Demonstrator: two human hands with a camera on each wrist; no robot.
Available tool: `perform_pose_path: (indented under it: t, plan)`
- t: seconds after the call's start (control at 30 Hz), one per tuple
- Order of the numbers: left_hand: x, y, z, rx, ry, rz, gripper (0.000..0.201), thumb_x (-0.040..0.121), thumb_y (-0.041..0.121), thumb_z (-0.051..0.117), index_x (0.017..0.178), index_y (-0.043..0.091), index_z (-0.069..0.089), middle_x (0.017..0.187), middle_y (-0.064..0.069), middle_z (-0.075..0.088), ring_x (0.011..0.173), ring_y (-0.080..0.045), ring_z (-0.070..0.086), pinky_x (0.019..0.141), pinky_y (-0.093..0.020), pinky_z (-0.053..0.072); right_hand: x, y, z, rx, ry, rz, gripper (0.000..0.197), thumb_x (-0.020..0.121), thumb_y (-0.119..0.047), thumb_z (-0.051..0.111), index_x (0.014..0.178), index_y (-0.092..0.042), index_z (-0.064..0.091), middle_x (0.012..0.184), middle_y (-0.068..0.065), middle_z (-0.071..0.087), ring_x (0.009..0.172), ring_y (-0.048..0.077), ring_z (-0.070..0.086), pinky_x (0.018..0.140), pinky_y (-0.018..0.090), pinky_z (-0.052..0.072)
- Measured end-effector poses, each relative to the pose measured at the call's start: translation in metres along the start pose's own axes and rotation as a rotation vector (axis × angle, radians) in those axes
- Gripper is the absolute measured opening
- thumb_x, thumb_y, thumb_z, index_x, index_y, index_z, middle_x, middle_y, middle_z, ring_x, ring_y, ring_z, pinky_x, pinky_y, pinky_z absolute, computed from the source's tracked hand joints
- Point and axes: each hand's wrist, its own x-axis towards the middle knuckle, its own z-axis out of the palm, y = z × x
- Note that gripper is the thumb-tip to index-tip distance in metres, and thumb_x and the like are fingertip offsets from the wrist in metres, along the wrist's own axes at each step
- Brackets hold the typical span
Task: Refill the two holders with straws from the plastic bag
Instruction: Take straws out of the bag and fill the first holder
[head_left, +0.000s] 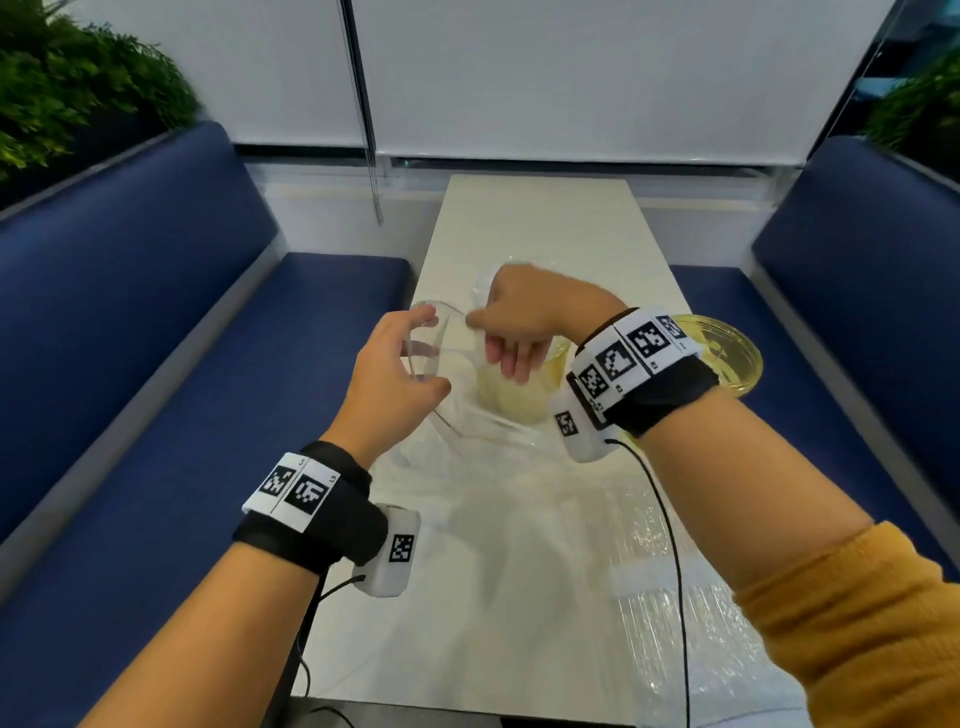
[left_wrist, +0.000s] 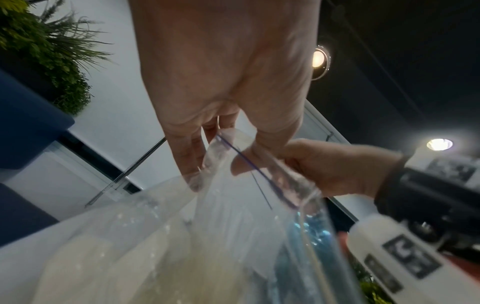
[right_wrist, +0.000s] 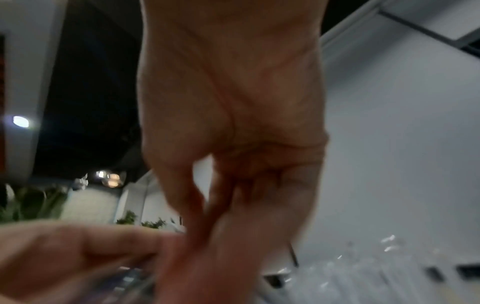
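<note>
Both hands work at the mouth of the clear plastic bag (head_left: 457, 415), raised above the pale table (head_left: 540, 218). I see the left hand (head_left: 395, 379) with thumb and fingers curled round the near-left rim of the opening. My right hand (head_left: 524, 317) pinches the opposite rim; the left wrist view shows its thumb and forefinger closed on the blue zip strip (left_wrist: 249, 162). Between them the mouth is spread apart. The bag's lower part trails toward me across the table, with clear wrapped straws (head_left: 675, 597) inside near my right forearm. One yellowish holder (head_left: 524, 384) shows through the plastic below the right hand; a second yellowish holder (head_left: 727, 358) stands just right of that wrist. The right wrist view is blurred.
</note>
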Motion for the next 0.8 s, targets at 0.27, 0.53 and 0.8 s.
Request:
perform_pose_path:
  t: [0.27,0.53,0.8]
  plan:
    - [-0.022,-0.008,0.018,0.017,-0.088,0.15,0.081,0.075,-0.018,0.059,0.147,0.016,0.045,0.143,0.008,0.041,0.127,-0.011,0.051,0.1,-0.021,0.052,0.015,0.019,0.1,-0.393,-0.143,0.174,0.048,0.101,-0.044,0.048,0.122,-0.002,0.06,0.118,0.013,0.063,0.109,0.032,0.061,0.083,0.036,0.044]
    - [-0.046,-0.016,0.034,0.236,-0.133,0.355,0.09,0.07,-0.02,0.048,0.153,0.013,0.036,0.157,0.003,0.033,0.15,-0.012,0.029,0.12,-0.033,0.035,0.042,0.045,0.145,-0.368,-0.057,0.315,0.071,0.092,-0.035,0.062,0.15,-0.005,0.035,0.141,0.012,0.053,0.129,0.032,0.055,0.104,0.042,0.045]
    - [-0.052,-0.02,0.034,0.315,-0.169,0.421,0.096,0.073,-0.019,0.055,0.157,0.019,0.029,0.161,0.009,0.028,0.149,0.001,0.022,0.111,-0.003,0.023,0.072,0.079,0.164,-0.243,-0.113,0.241,0.027,0.088,-0.026,0.069,0.114,-0.022,0.067,0.122,0.01,0.064,0.122,0.034,0.06,0.105,0.045,0.048]
